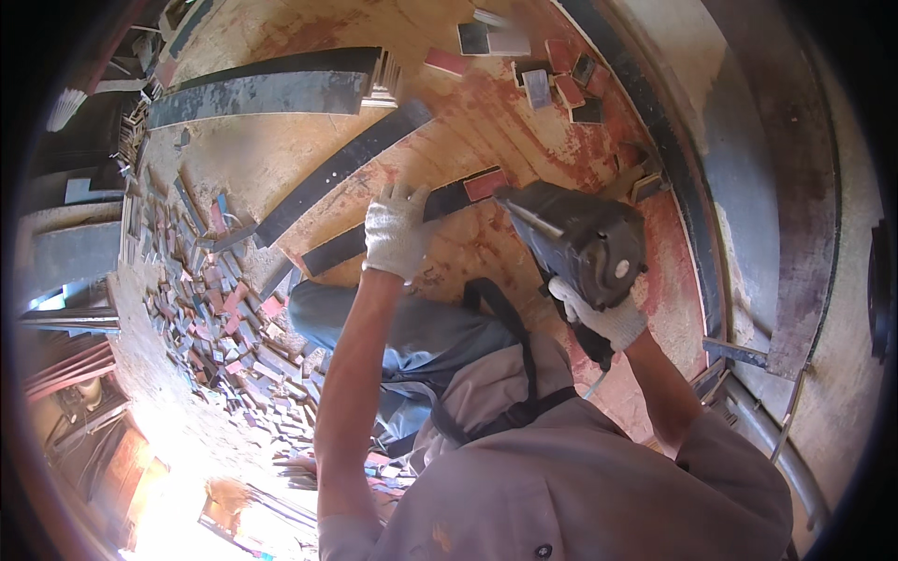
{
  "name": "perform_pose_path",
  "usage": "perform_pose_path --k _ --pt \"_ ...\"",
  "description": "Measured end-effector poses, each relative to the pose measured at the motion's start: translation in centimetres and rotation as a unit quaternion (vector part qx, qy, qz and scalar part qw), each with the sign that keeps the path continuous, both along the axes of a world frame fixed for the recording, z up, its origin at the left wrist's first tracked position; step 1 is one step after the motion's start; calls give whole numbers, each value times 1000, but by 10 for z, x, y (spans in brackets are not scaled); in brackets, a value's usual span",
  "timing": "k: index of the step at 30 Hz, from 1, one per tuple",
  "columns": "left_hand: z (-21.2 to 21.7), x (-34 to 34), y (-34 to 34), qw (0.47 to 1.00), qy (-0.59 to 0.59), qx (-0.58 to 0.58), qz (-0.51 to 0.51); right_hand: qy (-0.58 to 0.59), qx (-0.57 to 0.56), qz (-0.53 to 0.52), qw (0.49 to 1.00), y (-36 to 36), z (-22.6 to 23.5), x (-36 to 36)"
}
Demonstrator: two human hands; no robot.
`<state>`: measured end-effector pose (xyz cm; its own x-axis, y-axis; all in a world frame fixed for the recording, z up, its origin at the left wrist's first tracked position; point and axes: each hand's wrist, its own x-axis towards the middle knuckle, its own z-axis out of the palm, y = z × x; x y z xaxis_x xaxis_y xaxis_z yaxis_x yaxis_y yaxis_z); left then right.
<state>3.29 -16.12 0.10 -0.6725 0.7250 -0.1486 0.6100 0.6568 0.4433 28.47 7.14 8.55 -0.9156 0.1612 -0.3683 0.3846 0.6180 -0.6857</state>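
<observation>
The bulky black tool sat right of centre in the frame, nose angled toward the upper left, and there was the right hand, gloved and closed around its lower end, probably because that much bulk wanted a firm grip. Over at centre-left, the gloved left hand had its fingers stretched out over a dark strip, pinching nothing visible, perhaps placed to steady it; contact couldn't be told. Offcuts lay strewn at left, seemingly out of the way.
</observation>
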Motion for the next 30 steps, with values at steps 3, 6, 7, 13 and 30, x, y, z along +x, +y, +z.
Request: perform_pose_path --k 3,6,7,13,30 --pt "7 -10 0 1000 19 -5 -16 12 -14 -36 999 2 5 25" --pt "43 2 5 997 74 11 -35 -154 -125 -194 961 4 0 64" --pt "63 3 2 997 68 24 -35 -161 -169 -251 940 2 -3 71" --pt "119 -17 -114 986 69 -119 94 -157 -150 -267 939 -2 -10 104" --pt "5 -128 169 991 123 -29 36 -128 -146 -312 930 -23 -5 98"
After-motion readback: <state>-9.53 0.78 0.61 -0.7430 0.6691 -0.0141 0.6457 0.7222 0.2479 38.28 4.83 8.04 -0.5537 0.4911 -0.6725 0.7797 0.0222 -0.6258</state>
